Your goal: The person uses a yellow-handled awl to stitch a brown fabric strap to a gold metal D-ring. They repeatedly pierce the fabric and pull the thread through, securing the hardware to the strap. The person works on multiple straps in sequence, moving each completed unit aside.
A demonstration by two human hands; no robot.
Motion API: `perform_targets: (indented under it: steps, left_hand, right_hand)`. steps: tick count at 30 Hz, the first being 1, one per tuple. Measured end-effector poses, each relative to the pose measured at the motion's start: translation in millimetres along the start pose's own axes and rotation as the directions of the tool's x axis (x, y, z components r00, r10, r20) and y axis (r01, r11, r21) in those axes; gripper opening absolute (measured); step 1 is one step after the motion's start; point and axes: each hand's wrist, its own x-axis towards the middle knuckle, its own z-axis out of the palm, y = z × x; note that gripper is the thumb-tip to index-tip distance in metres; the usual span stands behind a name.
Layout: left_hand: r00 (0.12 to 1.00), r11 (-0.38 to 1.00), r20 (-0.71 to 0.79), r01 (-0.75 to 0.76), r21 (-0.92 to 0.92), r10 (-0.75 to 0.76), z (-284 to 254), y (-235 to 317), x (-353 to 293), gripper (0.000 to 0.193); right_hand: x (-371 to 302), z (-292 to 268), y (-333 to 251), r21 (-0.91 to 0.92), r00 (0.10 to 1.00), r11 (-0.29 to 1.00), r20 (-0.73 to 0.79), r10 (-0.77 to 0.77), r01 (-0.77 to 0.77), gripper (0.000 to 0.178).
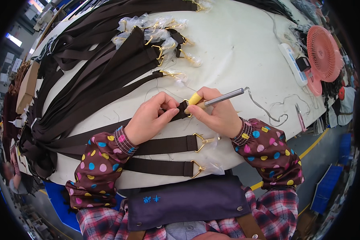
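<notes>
A dark brown webbing strap (183, 108) with a gold metal ring at its end runs under my left hand (150, 118). The left fingers are closed, thumb and forefinger pinching at the strap's end. My right hand (218, 116) grips a grey pen-shaped corded tool (225, 97), its back end tilted up to the right. Yellow wrapping (195, 99) covers a right finger beside the strap's ring. The tool's tip is hidden by the right fingers. Nearer me lie two more straps, an upper strap (168, 145) and a lower strap (164, 167), both with gold hardware.
A bundle of brown straps (104, 66) spreads over the left of the white table (228, 60), with plastic-wrapped gold clasps (160, 34). At the right are a pink fan (323, 52), a white power strip (293, 64) and pink-handled tweezers (300, 118). The tool's cord (264, 113) trails nearby.
</notes>
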Motion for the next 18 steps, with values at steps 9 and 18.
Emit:
perform_targets:
  steps: [9,18]
  left_hand:
    - [0.997,0.996,-0.059,-0.047,-0.07,0.043,7.0,-7.8,0.0,0.013]
    - [1.0,1.0,-0.004,0.015,-0.008,-0.015,3.9,-2.8,1.3,0.009]
  right_hand:
    - [-3.1,2.4,3.8,-0.022,0.989,0.989,0.005,0.149,-0.149,0.022]
    - [-2.3,3.0,3.9,-0.051,0.995,0.994,-0.012,0.098,-0.098,0.025]
